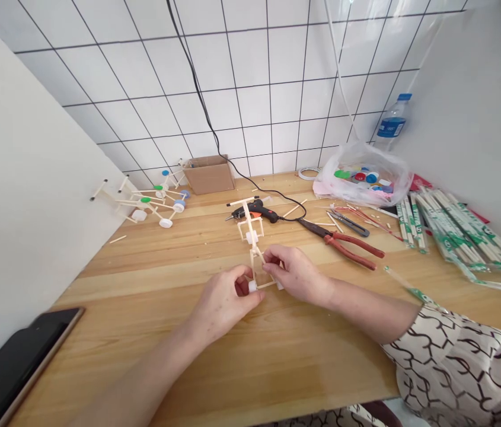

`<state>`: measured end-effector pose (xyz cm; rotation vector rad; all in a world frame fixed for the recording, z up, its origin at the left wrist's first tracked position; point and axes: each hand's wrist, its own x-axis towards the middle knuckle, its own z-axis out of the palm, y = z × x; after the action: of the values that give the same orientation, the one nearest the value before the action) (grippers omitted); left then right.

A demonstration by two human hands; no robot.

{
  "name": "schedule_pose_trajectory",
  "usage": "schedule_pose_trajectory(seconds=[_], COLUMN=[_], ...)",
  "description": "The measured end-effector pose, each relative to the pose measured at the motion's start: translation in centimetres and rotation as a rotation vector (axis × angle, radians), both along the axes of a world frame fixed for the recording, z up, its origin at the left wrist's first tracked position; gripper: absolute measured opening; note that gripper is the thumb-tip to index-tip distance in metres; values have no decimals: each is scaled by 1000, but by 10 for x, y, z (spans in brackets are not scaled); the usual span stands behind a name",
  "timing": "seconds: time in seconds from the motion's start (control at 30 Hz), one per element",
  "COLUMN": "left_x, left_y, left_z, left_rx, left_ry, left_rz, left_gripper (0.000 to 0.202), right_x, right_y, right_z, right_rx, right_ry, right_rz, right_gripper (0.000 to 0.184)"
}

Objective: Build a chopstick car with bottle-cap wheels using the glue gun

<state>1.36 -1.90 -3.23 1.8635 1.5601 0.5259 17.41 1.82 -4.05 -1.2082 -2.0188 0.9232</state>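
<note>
A small frame of pale wooden sticks with white bottle-cap wheels (251, 236) lies on the wooden table (143, 308), running away from me. My left hand (223, 302) curls its fingers round a white cap at the frame's near end. My right hand (292, 271) pinches the frame's near sticks from the right side. Both hands are closed on the model.
A black glue gun (259, 211) with its cord lies just beyond the frame. Red-handled pliers (343, 242), a cutter, wrapped chopsticks (455, 228), a bag of caps (366, 177), a water bottle (391, 121), a cardboard box (208, 173), finished stick models (155, 201) and a phone (14, 362) surround it.
</note>
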Motion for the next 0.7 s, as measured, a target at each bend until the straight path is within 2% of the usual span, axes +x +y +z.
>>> schedule_pose_trajectory(seconds=[0.3, 0.7], left_x=[5, 9], left_y=[-1, -4], left_z=[6, 7], left_rx=[-33, -38], left_ry=[-19, -23], left_rz=[34, 55], left_gripper=[8, 8], right_x=[1, 2], right_y=[-1, -3], right_z=[-2, -2], right_rx=[21, 20], right_ry=[19, -5], right_rz=[3, -5], right_gripper=[13, 9])
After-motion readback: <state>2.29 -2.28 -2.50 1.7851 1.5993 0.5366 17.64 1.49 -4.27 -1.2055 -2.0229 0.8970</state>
